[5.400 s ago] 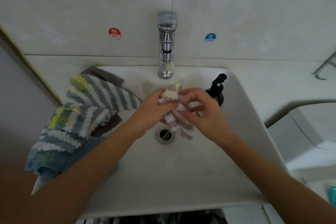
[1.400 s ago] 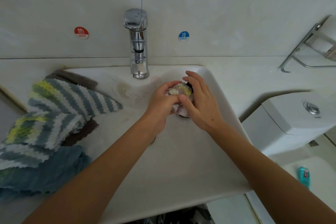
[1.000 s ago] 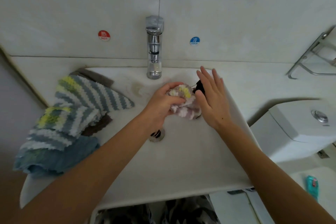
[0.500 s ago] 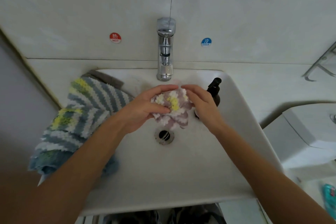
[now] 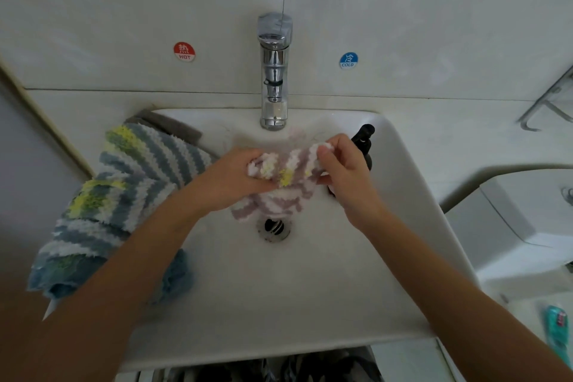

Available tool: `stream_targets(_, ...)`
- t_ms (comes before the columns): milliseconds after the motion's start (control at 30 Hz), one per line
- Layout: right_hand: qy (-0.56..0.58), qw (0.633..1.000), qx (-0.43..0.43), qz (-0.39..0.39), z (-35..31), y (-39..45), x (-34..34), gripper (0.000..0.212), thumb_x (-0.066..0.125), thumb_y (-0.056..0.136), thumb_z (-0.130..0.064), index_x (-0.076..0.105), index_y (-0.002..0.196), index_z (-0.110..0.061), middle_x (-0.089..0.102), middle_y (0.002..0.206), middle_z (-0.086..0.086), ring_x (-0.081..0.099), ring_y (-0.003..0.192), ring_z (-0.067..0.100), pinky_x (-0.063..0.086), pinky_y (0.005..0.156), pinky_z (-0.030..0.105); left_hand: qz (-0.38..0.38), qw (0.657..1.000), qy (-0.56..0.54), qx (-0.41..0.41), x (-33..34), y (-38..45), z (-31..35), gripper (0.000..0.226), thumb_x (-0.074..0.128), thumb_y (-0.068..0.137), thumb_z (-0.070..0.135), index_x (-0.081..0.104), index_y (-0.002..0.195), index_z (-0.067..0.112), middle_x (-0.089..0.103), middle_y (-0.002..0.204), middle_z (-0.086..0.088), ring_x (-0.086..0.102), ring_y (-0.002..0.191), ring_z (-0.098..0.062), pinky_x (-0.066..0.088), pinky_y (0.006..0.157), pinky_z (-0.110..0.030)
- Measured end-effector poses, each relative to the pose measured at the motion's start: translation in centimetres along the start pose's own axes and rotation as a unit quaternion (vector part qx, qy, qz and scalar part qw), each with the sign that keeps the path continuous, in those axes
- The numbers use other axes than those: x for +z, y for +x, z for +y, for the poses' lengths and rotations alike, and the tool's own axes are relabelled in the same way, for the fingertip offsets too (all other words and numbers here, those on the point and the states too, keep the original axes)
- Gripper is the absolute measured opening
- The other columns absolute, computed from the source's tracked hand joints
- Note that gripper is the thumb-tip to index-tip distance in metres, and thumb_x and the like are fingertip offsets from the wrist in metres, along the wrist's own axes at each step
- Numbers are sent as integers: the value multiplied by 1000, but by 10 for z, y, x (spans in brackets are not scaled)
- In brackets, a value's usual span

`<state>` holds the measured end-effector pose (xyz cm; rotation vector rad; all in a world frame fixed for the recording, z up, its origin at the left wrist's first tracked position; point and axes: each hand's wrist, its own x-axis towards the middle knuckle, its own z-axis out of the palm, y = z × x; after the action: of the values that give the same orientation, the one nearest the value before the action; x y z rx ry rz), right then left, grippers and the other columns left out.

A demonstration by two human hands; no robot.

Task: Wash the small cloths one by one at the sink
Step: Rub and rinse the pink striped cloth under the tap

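Note:
A small fluffy cloth (image 5: 286, 177), striped mauve and white with yellow patches, hangs over the white sink (image 5: 279, 304) just below the chrome tap (image 5: 274, 71). My left hand (image 5: 231, 181) grips its left end and my right hand (image 5: 344, 169) pinches its right end, so it is stretched between them. Its lower edge dangles above the drain (image 5: 273, 228). No water stream is visible from the tap.
A pile of other cloths (image 5: 124, 195), striped grey, white and yellow over blue and brown ones, lies on the sink's left rim. A black pump bottle (image 5: 362, 143) stands behind my right hand. A toilet cistern (image 5: 527, 220) is at the right.
The cloth was bunched between both hands near the pump bottle; now my hands have drawn apart and spread it under the tap. My right hand closed from flat to pinching.

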<state>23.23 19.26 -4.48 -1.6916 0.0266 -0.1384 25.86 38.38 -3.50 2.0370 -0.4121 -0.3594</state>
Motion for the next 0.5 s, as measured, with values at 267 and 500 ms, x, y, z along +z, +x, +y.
stream_targets(267, 5, 999, 31, 33, -3, -7, 10, 21, 40, 105, -17, 39, 84, -17, 38, 71, -2, 38, 52, 0, 38, 51, 15, -8, 994, -53, -100, 5, -2, 6, 19, 65, 88, 9, 68, 106, 14, 73, 97, -6, 69, 75, -7, 56, 75, -24)
stream_targets(500, -37, 996, -16, 84, -6, -8, 29, 22, 53, 100, -22, 45, 79, -20, 36, 58, -12, 35, 50, 1, 36, 52, 18, -30, 975, -172, -138, 13, -8, 17, 28, 68, 87, 24, 63, 114, 24, 73, 106, -2, 69, 98, -20, 53, 94, -43)
